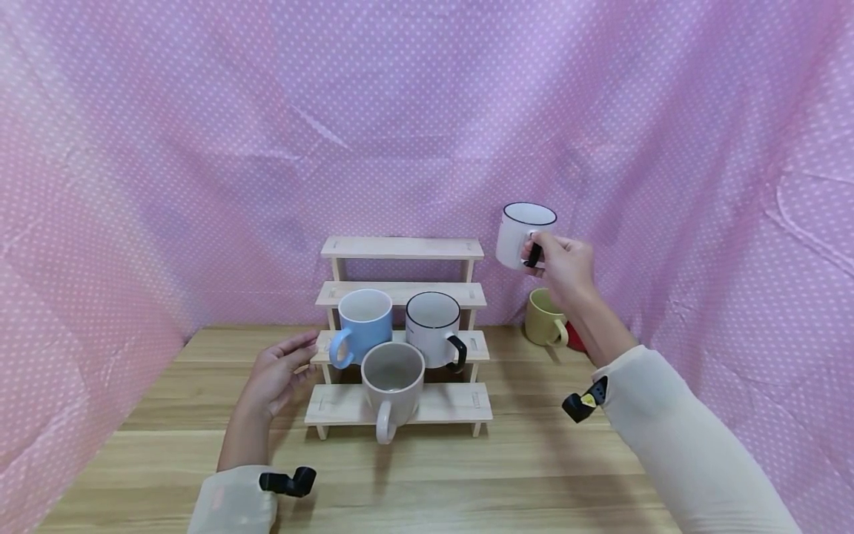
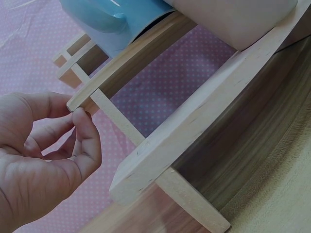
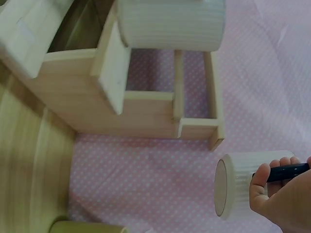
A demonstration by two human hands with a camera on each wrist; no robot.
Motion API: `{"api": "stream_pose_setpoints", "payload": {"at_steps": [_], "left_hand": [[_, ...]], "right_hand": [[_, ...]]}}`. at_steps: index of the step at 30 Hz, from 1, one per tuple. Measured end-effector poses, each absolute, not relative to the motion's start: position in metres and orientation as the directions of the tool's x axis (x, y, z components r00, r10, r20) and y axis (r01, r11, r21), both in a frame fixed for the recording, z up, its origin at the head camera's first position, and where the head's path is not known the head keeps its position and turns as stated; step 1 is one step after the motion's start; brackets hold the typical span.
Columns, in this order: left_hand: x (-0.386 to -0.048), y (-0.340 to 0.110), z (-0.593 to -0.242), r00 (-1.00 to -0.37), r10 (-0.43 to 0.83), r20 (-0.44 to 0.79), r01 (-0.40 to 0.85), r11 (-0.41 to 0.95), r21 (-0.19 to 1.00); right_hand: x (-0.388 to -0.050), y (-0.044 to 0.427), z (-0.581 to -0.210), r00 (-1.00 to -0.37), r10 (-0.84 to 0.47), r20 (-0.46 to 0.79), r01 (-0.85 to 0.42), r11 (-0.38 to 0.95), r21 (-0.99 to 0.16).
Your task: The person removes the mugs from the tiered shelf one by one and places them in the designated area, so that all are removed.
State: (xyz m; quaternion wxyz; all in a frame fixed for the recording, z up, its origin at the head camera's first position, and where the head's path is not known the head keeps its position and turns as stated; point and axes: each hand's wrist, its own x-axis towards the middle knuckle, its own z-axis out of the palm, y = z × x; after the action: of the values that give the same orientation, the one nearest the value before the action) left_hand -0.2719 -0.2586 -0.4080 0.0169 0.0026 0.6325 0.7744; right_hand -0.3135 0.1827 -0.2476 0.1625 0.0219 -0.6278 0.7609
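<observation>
1. Right hand (image 1: 567, 267) has its fingers curled round the black handle (image 1: 534, 254) of a white mug with a dark rim (image 1: 514, 241), so that grip's narrow and full.
2. That mug is up in the air, roughly upright, just right of the top step of the wooden stand (image 1: 403, 248) – not touching it, with a strip of polka-dot curtain (image 1: 400, 111) showing between.
3. Left hand (image 1: 276, 374) is pinching the left end of the second step from the bottom, thumb and index finger close together right at the board's corner.
4. Same step holds a blue mug (image 1: 370, 334) and another dark-rimmed white mug (image 1: 432, 337), near each other, with a bit of board left at both ends.
5. Grey mug (image 1: 394, 382) sits on the bottom step, handle poking out past the front edge – bare wood either side of it.
6. Over on the right, a yellow-green mug (image 1: 542, 325) stands on the surface (image 1: 427, 475), near something red (image 1: 575, 339) mostly hidden by the forearm.
</observation>
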Motion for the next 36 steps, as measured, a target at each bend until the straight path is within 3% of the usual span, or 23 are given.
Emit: {"api": "stream_pose_setpoints", "payload": {"at_steps": [36], "left_hand": [[-0.27, -0.256, -0.408, -0.999, 0.032, -0.019, -0.026, -0.23, 0.973]], "right_hand": [[-0.332, 0.195, -0.383, -0.938, 0.31, 0.153, -0.174, -0.039, -0.984]]}}
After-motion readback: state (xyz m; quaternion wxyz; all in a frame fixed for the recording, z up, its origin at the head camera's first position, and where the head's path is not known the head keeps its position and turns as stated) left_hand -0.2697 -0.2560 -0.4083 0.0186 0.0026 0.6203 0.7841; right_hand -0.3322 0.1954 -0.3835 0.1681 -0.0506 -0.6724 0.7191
